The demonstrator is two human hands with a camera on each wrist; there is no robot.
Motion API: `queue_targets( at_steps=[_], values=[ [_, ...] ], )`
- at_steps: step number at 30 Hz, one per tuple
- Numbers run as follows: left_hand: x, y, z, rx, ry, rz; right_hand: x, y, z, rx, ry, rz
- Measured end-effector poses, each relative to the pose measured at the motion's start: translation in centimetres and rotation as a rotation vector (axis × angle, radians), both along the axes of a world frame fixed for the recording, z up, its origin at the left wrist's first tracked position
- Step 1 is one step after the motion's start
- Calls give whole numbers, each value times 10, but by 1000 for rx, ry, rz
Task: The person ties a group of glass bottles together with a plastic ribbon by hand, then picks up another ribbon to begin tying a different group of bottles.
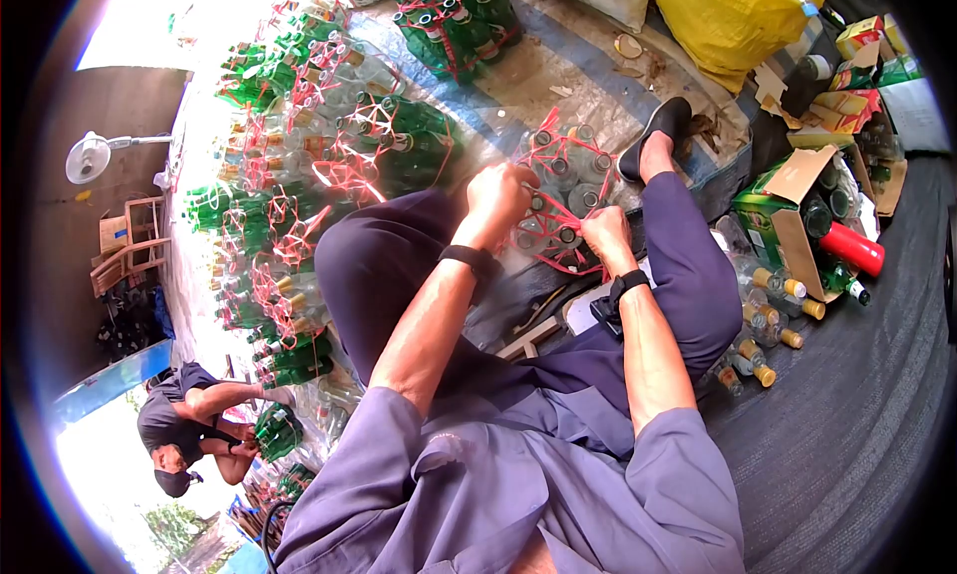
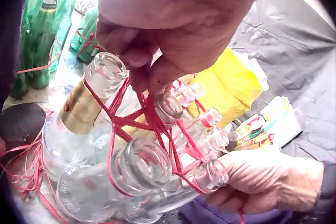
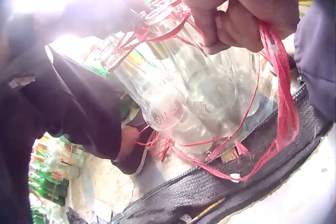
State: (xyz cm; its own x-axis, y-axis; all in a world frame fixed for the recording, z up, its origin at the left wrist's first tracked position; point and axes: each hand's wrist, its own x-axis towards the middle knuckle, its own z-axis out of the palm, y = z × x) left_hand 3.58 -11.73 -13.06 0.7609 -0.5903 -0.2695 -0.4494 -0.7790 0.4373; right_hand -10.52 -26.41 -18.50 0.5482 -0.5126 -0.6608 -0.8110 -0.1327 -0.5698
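Observation:
A cluster of clear glass bottles stands between my knees, with red plastic twine looped round the necks. My left hand pinches the twine over the bottle tops; in the left wrist view its curled fingers are right among the necks. On the other side of the cluster, my right hand grips the twine, fingers curled. A long loose bundle of red strands hangs down from that hand in the right wrist view. One bottle neck carries a gold label.
Tied bundles of green bottles and clear ones stand left and ahead. At right lie loose bottles, an open carton and a red cylinder. A yellow sack sits ahead. Another person crouches at far left.

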Motion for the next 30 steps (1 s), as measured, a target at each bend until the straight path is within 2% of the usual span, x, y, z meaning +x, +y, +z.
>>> queue_targets(
  at_steps=[7,19,22,24,25,28,30],
  values=[
    [2,-6,2,63,35,39,-1,0,-16,2,-38,-21],
    [-1,-1,-3,-15,78,74,-5,1,-17,5,-68,-59],
    [-1,1,-2,-50,146,121,-6,-2,-18,-98,-56,-47],
    [-7,2,1,-53,17,-10,-7,-4,-18,-112,-63,-33],
    [-11,3,5,-54,17,-8,-7,-4,-18,-125,-71,-21],
    [-21,8,20,-76,7,-183,-7,-5,-15,-144,-80,-24],
    [-27,13,14,-79,-54,-234,-7,-6,-14,-150,-89,-19]
  ],
)
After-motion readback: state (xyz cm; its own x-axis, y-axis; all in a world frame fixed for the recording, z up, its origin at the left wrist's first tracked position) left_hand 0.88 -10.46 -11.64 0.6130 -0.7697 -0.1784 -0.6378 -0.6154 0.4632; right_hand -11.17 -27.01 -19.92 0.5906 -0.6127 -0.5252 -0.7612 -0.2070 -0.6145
